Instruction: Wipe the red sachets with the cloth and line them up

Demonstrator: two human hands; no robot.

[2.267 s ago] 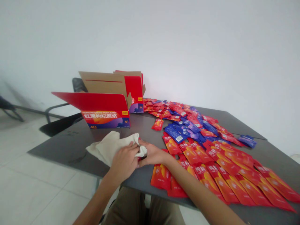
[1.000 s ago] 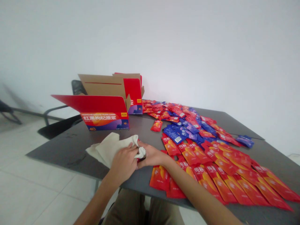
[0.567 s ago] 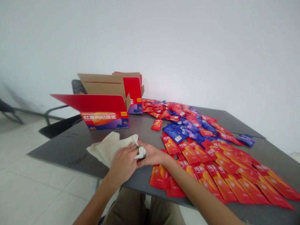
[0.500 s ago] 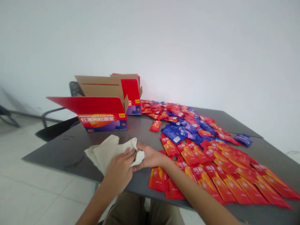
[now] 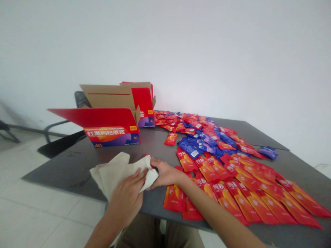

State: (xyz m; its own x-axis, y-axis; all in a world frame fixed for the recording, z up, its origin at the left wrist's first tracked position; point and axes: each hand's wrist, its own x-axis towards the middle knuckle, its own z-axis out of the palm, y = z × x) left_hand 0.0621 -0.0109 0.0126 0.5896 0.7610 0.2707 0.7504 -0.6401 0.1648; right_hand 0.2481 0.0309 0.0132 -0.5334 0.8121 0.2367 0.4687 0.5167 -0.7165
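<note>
A cream cloth (image 5: pixel 113 170) lies bunched near the front edge of the dark grey table (image 5: pixel 77 162). My left hand (image 5: pixel 126 196) rests on it with fingers stretched over the fabric. My right hand (image 5: pixel 164 172) is closed around the cloth's right end, and a bit of red shows at its fingertips; what it is cannot be made out. Red sachets (image 5: pixel 232 186) lie spread right of my hands, with blue sachets (image 5: pixel 196 146) behind them.
An open red carton (image 5: pixel 111 129) with raised flaps stands at the table's far left, a second carton (image 5: pixel 144 106) behind it. One single red sachet (image 5: pixel 170 138) lies apart mid-table. A black chair (image 5: pixel 59 141) stands beyond the left edge. White wall behind.
My left hand has slid back toward me and flattened on the cloth. The right hand keeps hold of the cloth's end. The view has shifted slightly.
</note>
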